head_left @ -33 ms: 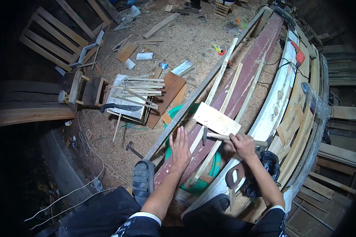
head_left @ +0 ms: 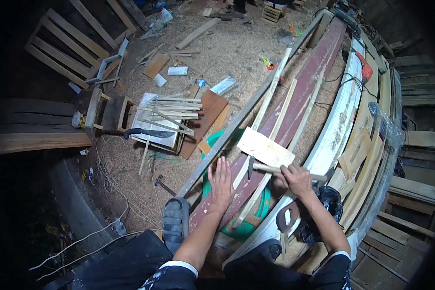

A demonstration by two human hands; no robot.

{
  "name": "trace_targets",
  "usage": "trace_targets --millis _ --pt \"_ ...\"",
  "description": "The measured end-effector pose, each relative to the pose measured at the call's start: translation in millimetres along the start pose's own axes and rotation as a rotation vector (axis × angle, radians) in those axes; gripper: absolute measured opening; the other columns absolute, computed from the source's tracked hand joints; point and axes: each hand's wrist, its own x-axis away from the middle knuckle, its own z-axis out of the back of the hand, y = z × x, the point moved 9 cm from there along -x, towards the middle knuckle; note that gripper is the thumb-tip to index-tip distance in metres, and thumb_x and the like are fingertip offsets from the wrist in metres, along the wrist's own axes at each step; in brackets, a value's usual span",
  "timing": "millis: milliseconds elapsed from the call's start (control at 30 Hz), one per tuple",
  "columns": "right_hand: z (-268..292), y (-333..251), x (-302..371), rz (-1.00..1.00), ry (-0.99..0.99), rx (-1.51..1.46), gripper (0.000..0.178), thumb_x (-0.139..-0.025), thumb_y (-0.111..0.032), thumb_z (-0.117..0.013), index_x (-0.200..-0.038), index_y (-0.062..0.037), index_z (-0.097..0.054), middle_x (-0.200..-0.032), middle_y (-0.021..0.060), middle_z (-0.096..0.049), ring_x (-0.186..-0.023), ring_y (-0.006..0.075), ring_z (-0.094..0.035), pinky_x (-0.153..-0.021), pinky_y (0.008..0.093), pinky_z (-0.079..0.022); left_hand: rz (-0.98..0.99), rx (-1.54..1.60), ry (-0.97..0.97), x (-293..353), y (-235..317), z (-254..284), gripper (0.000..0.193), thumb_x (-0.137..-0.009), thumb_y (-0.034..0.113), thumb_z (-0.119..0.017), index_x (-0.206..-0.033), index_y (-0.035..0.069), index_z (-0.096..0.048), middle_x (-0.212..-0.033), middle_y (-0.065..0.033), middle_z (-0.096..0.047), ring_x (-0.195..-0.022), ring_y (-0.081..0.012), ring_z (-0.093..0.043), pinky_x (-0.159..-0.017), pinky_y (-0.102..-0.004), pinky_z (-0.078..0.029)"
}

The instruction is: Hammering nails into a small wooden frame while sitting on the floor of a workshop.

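Observation:
My left hand point(head_left: 221, 182) lies flat, fingers spread, on a long dark red plank point(head_left: 304, 87) that runs away to the upper right. My right hand point(head_left: 295, 179) grips the wooden handle of a hammer point(head_left: 263, 167). The hammer's metal head points down at a thin pale slat point(head_left: 268, 108) lying along the plank. A short pale wooden board point(head_left: 265, 146) rests across the slats just beyond the hammer. My two hands are about a hand's width apart.
A green tub point(head_left: 262, 209) sits under the plank. A handsaw handle point(head_left: 287, 220) and a black bag point(head_left: 329, 202) lie by my right arm. Left of me are a machete point(head_left: 147, 133) on a stool, a bundle of slats point(head_left: 171, 108), sawdust, cords and my sandalled foot point(head_left: 175, 220).

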Motion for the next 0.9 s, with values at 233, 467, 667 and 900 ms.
trace_targets --millis 233,467,667,900 --pt "7 3 -4 -0.096 0.126 -0.014 0.029 -0.089 -0.039 -0.071 -0.089 -0.0110 -0.066 -0.063 0.0016 -0.055 -0.050 0.0190 -0.055 -0.044 0.0343 -0.045 0.022 0.016 0.043 -1 -3 8 0.065 -0.088 0.001 -0.047 -0.151 -0.005 -0.031 -0.161 -0.0220 -0.028 -0.152 -0.0302 -0.025 -0.121 -0.0596 -0.009" --pt "10 -54 1 0.222 0.028 -0.082 0.032 -0.088 -0.047 -0.070 -0.085 -0.0150 -0.067 -0.059 0.0008 -0.051 -0.051 0.0163 -0.055 -0.045 0.0337 -0.045 0.012 0.025 0.029 3 -3 8 0.069 -0.086 0.002 -0.050 -0.153 -0.002 -0.029 -0.163 -0.0190 -0.027 -0.153 -0.0279 -0.024 -0.122 -0.0589 -0.008" --pt "-5 -20 0 -0.033 0.054 -0.036 0.033 -0.088 -0.047 -0.070 -0.084 -0.0148 -0.066 -0.059 0.0010 -0.051 -0.050 0.0148 -0.054 -0.042 0.0337 -0.043 -0.019 -0.012 0.009 -3 1 2 0.070 -0.087 0.003 -0.050 -0.153 -0.002 -0.028 -0.162 -0.0223 -0.026 -0.151 -0.0304 -0.026 -0.121 -0.0597 -0.008" --pt "4 -3 1 -0.063 0.025 0.006 0.032 -0.087 -0.044 -0.071 -0.080 -0.0140 -0.063 -0.060 0.0021 -0.052 -0.053 0.0184 -0.056 -0.048 0.0353 -0.046 -0.005 -0.008 0.021 2 -3 -2 0.070 -0.089 0.006 -0.052 -0.154 -0.001 -0.027 -0.163 -0.0197 -0.026 -0.152 -0.0291 -0.025 -0.121 -0.0597 -0.008"
